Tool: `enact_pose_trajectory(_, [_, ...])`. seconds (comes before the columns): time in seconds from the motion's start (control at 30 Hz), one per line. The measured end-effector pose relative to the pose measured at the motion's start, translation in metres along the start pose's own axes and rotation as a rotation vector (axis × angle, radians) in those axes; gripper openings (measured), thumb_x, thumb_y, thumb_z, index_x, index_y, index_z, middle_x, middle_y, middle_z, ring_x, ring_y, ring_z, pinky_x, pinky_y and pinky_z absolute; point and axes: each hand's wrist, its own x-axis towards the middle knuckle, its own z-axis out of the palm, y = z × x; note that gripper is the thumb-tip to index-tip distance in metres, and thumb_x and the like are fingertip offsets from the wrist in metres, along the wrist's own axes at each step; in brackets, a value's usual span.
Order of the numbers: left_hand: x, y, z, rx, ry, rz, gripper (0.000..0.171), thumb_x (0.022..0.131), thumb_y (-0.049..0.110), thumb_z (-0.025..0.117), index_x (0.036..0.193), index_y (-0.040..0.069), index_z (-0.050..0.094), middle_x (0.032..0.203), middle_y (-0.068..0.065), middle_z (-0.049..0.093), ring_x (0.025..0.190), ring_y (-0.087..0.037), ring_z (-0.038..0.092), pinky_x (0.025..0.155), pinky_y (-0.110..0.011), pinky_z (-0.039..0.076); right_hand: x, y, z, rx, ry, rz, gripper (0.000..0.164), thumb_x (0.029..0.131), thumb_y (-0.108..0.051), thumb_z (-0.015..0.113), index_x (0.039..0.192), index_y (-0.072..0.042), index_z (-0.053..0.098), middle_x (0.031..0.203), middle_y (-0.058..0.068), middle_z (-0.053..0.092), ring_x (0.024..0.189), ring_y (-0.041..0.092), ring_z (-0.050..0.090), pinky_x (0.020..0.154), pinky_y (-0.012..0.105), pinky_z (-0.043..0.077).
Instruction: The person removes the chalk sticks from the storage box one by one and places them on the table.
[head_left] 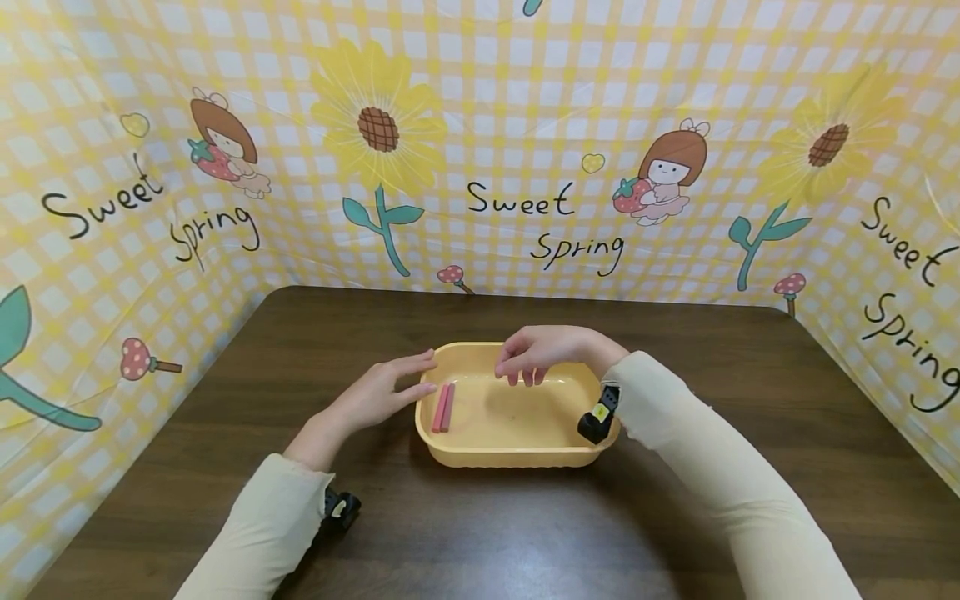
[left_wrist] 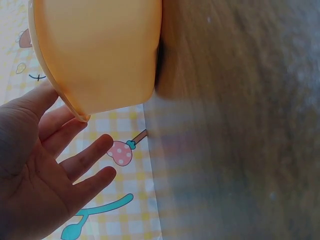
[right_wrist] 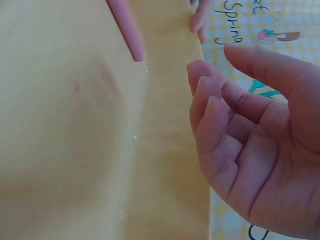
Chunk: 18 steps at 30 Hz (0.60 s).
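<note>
A yellow plastic tub point(head_left: 517, 450) sits on the dark wooden bench point(head_left: 675, 517). Two pink sticks point(head_left: 442, 407) lie side by side on its floor, against the left wall. The left hand point(head_left: 378, 393) rests with straight fingers touching the tub's left rim, its grip open and empty. The right hand point(head_left: 543, 352) hovers over the tub's far edge, fingers loosely curled downward, holding nothing. A yellow checked cloth point(head_left: 480, 150) printed with sunflowers stands behind the bench.

Staged tabletop recording booth: a dark wooden bench point(head_left: 750, 400) enclosed on three sides by a yellow gingham "Sweet Spring" cartoon backdrop point(head_left: 525, 125).
</note>
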Motion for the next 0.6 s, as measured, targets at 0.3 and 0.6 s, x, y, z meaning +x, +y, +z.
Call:
enact_pose_trajectory(0.3, [0.000,0.001,0.000,-0.016,-0.005,-0.016,0.055,0.093,0.037,0.055,0.139,0.008,0.045,0.149,-0.010,0.036,0.139,-0.032,0.033,0.113,-0.052,0.029,0.024,-0.002,0.004,-0.038,-0.050,0.031,0.031,0.093,-0.029,0.057,0.109,-0.003,0.062,0.087,0.001,0.061,0.068,0.009,0.054,0.063,0.020,0.051])
enact_pose_trajectory(0.6, [0.000,0.002,-0.001,-0.006,-0.008,-0.007,0.054,0.093,0.036,0.055,0.139,0.007,0.045,0.149,-0.010,0.037,0.138,-0.032,0.033,0.112,-0.052,0.029,0.046,0.000,0.014,0.003,-0.103,0.024,0.028,0.094,-0.028,0.055,0.106,-0.004,0.062,0.088,0.002,0.061,0.068,0.009,0.053,0.061,0.019,0.048])
